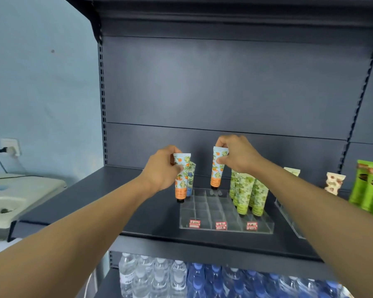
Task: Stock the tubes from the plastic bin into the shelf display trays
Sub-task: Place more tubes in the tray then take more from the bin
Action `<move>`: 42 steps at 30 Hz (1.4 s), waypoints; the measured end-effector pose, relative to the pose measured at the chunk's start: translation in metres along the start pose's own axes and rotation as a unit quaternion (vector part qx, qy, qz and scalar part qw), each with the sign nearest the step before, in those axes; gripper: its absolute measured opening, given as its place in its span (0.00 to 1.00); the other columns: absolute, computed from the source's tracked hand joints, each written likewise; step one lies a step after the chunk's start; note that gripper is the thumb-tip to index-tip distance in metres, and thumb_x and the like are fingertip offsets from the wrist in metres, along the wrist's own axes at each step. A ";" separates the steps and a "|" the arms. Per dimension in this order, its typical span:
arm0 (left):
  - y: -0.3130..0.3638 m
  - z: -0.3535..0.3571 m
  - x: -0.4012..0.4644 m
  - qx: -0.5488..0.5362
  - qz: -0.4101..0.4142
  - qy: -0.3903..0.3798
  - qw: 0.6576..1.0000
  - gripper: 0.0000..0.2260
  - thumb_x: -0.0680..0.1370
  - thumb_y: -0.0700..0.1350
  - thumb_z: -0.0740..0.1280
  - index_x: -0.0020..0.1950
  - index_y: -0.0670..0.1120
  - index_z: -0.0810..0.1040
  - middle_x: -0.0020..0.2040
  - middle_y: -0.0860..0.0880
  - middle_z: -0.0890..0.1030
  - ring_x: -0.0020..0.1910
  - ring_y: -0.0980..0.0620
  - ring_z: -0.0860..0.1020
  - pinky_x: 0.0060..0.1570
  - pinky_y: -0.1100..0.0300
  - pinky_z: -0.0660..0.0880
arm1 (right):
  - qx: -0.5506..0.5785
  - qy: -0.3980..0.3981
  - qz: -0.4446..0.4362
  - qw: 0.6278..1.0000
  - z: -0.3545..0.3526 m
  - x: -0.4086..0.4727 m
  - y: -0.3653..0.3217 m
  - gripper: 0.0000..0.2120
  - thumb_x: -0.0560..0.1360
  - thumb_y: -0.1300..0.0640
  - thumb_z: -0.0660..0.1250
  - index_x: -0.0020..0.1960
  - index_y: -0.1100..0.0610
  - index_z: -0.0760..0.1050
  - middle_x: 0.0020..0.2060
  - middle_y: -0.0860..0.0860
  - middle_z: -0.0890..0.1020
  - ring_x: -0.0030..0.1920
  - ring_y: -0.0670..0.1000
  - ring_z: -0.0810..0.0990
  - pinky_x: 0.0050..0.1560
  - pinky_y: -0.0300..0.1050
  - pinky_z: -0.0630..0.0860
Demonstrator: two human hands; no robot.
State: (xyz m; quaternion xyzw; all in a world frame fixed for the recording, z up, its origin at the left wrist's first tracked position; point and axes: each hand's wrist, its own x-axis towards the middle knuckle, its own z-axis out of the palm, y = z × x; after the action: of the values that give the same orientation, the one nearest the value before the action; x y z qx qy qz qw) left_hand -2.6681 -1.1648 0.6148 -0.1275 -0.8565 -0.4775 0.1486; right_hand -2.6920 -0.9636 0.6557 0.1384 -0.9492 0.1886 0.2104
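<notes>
Bottled water (pixel 181 278), lower shelf. Left hand (pixel 162 171): fingers curled round orange-print tube (pixel 181 179), blue tube (pixel 190 179) behind. Right hand (pixel 237 154): pinches second orange tube (pixel 217 168) above clear tray (pixel 224 211); green tubes (pixel 249 190) slotted right.

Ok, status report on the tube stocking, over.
Left hand holds orange tube at clear tray left edge. Right hand holds second orange tube over back row. Green tubes fill right column; nothing blocking.
</notes>
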 end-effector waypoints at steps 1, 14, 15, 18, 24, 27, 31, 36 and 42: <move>-0.002 0.000 0.003 -0.001 0.003 -0.001 1.000 0.11 0.77 0.35 0.64 0.42 0.51 0.71 0.48 0.43 0.82 0.48 0.45 0.81 0.52 0.44 0.78 | -0.016 -0.008 0.003 1.000 0.005 0.006 0.002 0.07 0.70 0.64 0.70 0.47 0.57 0.76 0.49 0.54 0.80 0.44 0.54 0.76 0.42 0.47 0.74; -0.020 -0.004 0.015 -0.014 0.002 -0.006 1.000 0.08 0.76 0.35 0.64 0.45 0.49 0.72 0.47 0.42 0.81 0.49 0.44 0.81 0.51 0.43 0.78 | -0.107 -0.058 0.025 0.992 0.031 0.033 0.007 0.08 0.72 0.64 0.69 0.50 0.56 0.76 0.53 0.55 0.77 0.51 0.57 0.78 0.45 0.48 0.75; -0.020 -0.005 0.015 -0.014 0.002 -0.005 1.000 0.09 0.76 0.35 0.64 0.45 0.49 0.72 0.47 0.43 0.81 0.49 0.44 0.81 0.51 0.43 0.78 | -0.114 -0.061 0.025 0.991 0.032 0.033 0.006 0.09 0.72 0.64 0.69 0.51 0.56 0.76 0.53 0.55 0.77 0.52 0.58 0.78 0.44 0.48 0.74; -0.019 -0.005 0.016 -0.011 0.004 -0.006 1.000 0.08 0.76 0.35 0.65 0.46 0.48 0.72 0.48 0.43 0.81 0.49 0.44 0.81 0.51 0.43 0.78 | -0.121 -0.074 0.026 0.990 0.036 0.032 0.005 0.09 0.72 0.64 0.69 0.51 0.56 0.76 0.53 0.55 0.77 0.52 0.58 0.78 0.46 0.49 0.75; -0.015 -0.003 0.016 -0.007 0.013 -0.009 1.000 0.07 0.77 0.35 0.65 0.48 0.47 0.72 0.50 0.44 0.81 0.49 0.46 0.81 0.52 0.45 0.79 | -0.125 -0.102 0.027 0.987 0.040 0.031 0.007 0.09 0.73 0.67 0.67 0.49 0.56 0.76 0.52 0.56 0.79 0.50 0.58 0.79 0.50 0.52 0.77; -0.015 -0.001 0.017 -0.005 0.011 -0.009 1.000 0.07 0.77 0.36 0.65 0.49 0.47 0.72 0.51 0.44 0.81 0.50 0.46 0.81 0.52 0.46 0.79 | -0.122 -0.106 0.028 0.986 0.039 0.031 0.008 0.09 0.74 0.67 0.66 0.52 0.57 0.76 0.52 0.55 0.79 0.51 0.58 0.78 0.50 0.52 0.77; -0.008 0.002 0.020 -0.009 0.014 -0.006 1.000 0.07 0.76 0.36 0.66 0.48 0.47 0.72 0.51 0.44 0.81 0.50 0.47 0.81 0.52 0.47 0.79 | -0.095 -0.118 0.028 0.988 0.030 0.029 0.010 0.14 0.74 0.66 0.65 0.58 0.56 0.75 0.56 0.54 0.79 0.55 0.56 0.78 0.57 0.52 0.76; 0.008 0.015 0.025 -0.020 0.026 -0.004 0.999 0.11 0.74 0.36 0.69 0.43 0.49 0.70 0.48 0.43 0.80 0.46 0.46 0.81 0.47 0.51 0.80 | -0.020 -0.092 0.016 0.995 -0.007 0.017 0.007 0.15 0.74 0.65 0.66 0.60 0.56 0.75 0.55 0.51 0.80 0.57 0.51 0.77 0.57 0.42 0.73; 0.027 0.046 0.027 -0.006 0.037 0.003 0.999 0.12 0.72 0.36 0.72 0.46 0.45 0.70 0.38 0.50 0.75 0.37 0.52 0.74 0.41 0.57 0.76 | 0.086 -0.132 0.012 0.987 -0.040 0.001 0.000 0.12 0.73 0.60 0.70 0.56 0.54 0.78 0.48 0.46 0.81 0.52 0.47 0.79 0.50 0.38 0.73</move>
State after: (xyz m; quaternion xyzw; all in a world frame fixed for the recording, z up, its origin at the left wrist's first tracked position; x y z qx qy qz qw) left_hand -2.6896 -1.1093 0.6232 -0.1588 -0.8481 -0.4769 0.1677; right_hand -2.6789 -0.9469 0.6891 0.1682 -0.9505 0.2520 0.0683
